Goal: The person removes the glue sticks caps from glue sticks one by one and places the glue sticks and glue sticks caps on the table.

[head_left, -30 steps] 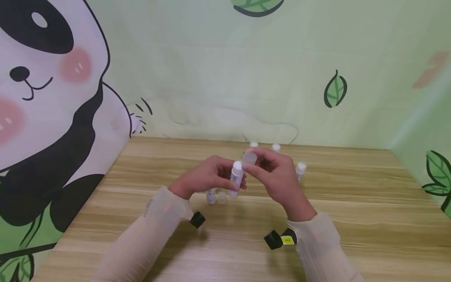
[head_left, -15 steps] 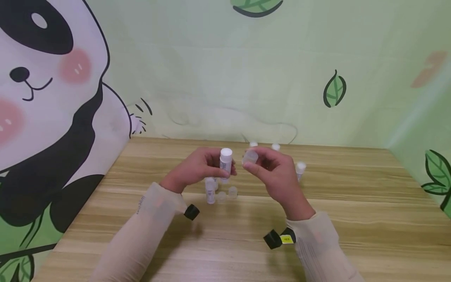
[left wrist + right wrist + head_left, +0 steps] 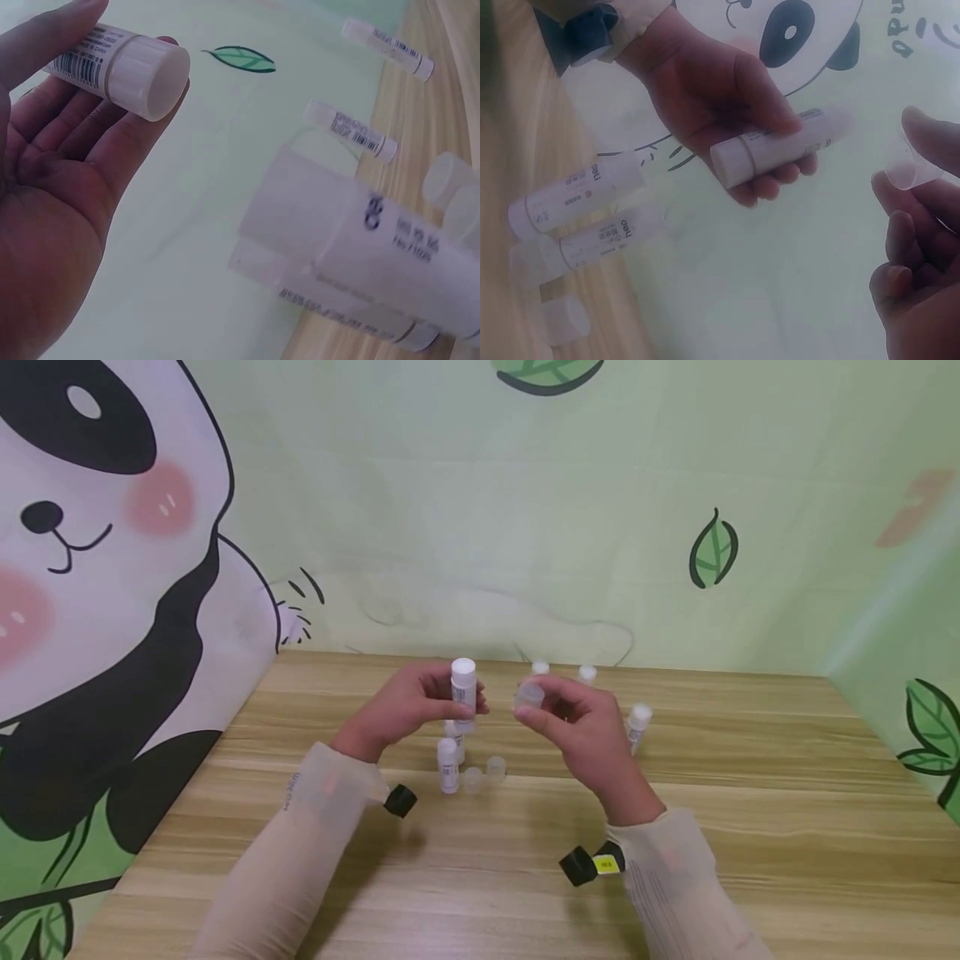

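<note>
In the head view my left hand (image 3: pixel 405 706) grips a white labelled glue stick (image 3: pixel 463 687) upright above the table, thumb across its barrel. The left wrist view shows the end of this glue stick (image 3: pixel 146 75), round and white, pointing away from the palm. My right hand (image 3: pixel 588 735) pinches a translucent cap (image 3: pixel 529 697) between thumb and fingers, a short gap away from the glue stick. From the right wrist, the cap (image 3: pixel 911 166) appears hollow at the fingertips. Below the left hand stand two more glue sticks, one in front (image 3: pixel 447 768) and one partly hidden behind it.
Two loose translucent caps, one nearer (image 3: pixel 472 780) and one farther (image 3: pixel 496 767), sit beside the standing glue sticks. Beyond the right hand is another glue stick (image 3: pixel 639 722). Two white tops (image 3: pixel 587 674) show at the table's back edge, before the printed backdrop (image 3: pixel 465 527).
My left hand has drawn the glue stick up and to the left, away from the cap, uncovering the standing sticks and loose caps. The right hand stays nearly in place with the cap.
</note>
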Demonstrator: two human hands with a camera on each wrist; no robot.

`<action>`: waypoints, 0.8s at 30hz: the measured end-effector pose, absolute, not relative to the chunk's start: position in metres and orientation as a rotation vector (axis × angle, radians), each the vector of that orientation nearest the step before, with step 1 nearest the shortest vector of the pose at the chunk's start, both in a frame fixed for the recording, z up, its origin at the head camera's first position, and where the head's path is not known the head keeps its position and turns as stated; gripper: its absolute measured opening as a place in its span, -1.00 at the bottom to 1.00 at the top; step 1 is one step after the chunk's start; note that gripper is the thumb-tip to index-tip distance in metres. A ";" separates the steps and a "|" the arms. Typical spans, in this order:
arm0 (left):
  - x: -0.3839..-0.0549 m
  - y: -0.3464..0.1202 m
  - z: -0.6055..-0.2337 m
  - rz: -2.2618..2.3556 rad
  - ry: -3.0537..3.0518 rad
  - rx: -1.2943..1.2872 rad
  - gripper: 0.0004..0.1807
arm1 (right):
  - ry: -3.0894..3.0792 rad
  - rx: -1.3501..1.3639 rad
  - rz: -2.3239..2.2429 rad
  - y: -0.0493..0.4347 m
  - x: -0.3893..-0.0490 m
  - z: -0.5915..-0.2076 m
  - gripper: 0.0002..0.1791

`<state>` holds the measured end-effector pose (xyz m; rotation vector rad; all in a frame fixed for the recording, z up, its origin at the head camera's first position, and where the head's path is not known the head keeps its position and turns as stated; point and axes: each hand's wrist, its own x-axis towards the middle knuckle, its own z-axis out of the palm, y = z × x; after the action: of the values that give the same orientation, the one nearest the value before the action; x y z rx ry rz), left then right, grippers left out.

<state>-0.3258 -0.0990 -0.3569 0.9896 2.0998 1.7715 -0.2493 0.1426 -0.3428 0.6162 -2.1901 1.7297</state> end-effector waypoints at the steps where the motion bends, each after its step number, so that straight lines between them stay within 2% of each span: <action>1: -0.327 -0.101 -0.357 1.766 2.114 0.972 -0.65 | -2.196 0.624 1.721 0.143 -0.251 -0.344 -0.71; 10: -0.337 -0.115 -0.362 1.817 2.142 0.840 -0.68 | -2.232 0.650 1.650 0.145 -0.258 -0.350 -0.69; 24: -0.356 -0.137 -0.382 1.952 2.054 0.882 -0.76 | -2.393 0.630 1.563 0.146 -0.264 -0.357 -0.64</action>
<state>-0.3559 -0.1373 -0.3824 0.8823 2.0539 1.9523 -0.2638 0.1463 -0.3568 0.6302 -2.3931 1.5630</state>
